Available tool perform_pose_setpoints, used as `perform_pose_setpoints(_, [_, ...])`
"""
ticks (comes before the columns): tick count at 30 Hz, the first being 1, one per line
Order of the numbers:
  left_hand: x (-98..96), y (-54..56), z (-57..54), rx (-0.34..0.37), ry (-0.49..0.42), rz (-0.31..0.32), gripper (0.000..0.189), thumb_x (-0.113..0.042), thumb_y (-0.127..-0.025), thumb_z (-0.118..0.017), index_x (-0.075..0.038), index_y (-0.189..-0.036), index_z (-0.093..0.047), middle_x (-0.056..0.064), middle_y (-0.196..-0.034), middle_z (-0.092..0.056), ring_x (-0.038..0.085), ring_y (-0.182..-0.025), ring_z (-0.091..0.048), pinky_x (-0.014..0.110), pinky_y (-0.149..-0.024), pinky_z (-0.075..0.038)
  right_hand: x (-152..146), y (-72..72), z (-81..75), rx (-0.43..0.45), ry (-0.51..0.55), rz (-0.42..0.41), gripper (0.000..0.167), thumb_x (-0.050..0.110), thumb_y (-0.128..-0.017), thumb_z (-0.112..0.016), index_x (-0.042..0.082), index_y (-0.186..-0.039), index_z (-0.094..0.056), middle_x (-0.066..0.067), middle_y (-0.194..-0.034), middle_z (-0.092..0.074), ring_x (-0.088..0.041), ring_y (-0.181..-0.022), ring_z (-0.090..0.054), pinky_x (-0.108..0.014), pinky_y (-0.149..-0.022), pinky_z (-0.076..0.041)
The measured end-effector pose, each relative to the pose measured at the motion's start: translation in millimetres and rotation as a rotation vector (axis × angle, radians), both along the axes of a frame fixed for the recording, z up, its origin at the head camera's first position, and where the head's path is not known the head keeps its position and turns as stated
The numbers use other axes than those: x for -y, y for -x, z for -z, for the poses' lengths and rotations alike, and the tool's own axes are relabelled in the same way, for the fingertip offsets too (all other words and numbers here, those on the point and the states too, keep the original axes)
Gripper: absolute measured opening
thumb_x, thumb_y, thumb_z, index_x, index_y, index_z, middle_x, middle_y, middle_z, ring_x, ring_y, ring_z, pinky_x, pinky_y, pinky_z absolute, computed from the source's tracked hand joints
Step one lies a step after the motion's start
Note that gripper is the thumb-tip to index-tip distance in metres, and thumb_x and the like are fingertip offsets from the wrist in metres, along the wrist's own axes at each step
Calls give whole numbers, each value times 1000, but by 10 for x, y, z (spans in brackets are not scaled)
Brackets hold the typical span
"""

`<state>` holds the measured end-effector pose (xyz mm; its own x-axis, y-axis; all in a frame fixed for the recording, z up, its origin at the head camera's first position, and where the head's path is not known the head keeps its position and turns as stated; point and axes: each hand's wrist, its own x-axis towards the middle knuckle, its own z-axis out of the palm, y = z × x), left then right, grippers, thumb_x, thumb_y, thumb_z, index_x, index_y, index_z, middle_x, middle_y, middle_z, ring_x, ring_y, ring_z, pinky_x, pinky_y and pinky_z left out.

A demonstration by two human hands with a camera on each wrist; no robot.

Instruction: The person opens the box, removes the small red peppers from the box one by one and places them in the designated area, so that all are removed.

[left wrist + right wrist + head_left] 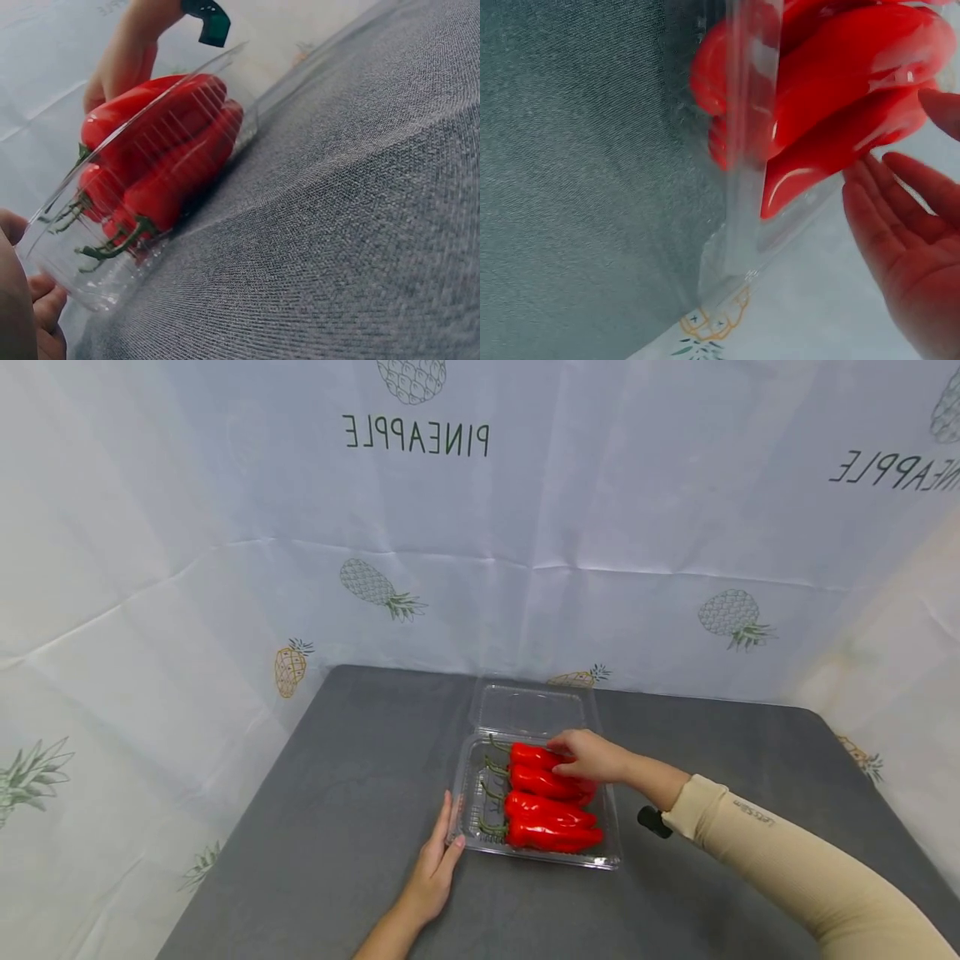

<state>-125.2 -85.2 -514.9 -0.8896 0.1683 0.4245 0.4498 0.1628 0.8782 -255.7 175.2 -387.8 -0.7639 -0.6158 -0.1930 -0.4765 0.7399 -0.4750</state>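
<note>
Several glossy red peppers with green stems lie side by side in a clear plastic container (469, 781), stems to the left. My left hand (431, 872) holds the container's near left corner, fingers along the left side and thumb at the front. My right hand (592, 755) reaches over the right side to the rearmost red pepper (531, 753). In the right wrist view, its thumb and fingers (870, 217) lie on either side of that pepper's end. The front red pepper (551, 835) lies along the near wall. The rear pepper's tip is hidden by the right hand in the head view.
The container's clear lid (532, 708) lies folded back behind it, near the rear edge of the grey tabletop (360, 760). A white curtain (525, 527) printed with pineapples hangs behind the table. A dark device (654, 822) is at the right wrist.
</note>
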Motion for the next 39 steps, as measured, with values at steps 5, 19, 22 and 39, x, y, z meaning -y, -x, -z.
perform_pose_setpoints(5, [-1, 1, 13, -3, 9, 0, 60, 1, -95, -42, 7, -146, -12, 31, -142, -34, -5, -135, -21, 3, -105, -13, 88, 7, -8, -33, -54, 1, 35, 8, -86, -63, -8, -117, -59, -20, -112, -65, -30, -102, -62, -41, -85, -53])
perform_pose_setpoints(19, [16, 10, 4, 6, 14, -4, 60, 0, -95, -42, 9, -145, -12, 30, -142, -35, -3, -135, -22, 3, -105, -14, 290, 0, -40, -124, -192, 72, 27, 3, -77, -70, -4, -103, -66, -13, -95, -68, -23, -80, -64, -34, -67, -54])
perform_pose_setpoints(22, [23, 6, -6, 19, 16, -7, 59, -1, -95, -42, 9, -145, -12, 29, -143, -34, 0, -135, -22, 3, -105, -14, 307, 5, -24, -134, -207, 79, 27, 4, -77, -70, -3, -102, -66, -12, -93, -68, -22, -78, -62, -34, -66, -53])
perform_pose_setpoints(39, [20, -4, -14, 26, 36, -17, 60, -2, -96, -42, 4, -147, -12, 27, -144, -35, 5, -134, -24, 4, -105, -14, 210, 15, 67, -177, -152, 75, 32, 11, -75, -69, -2, -104, -64, -8, -93, -58, -18, -78, -52, -32, -67, -48])
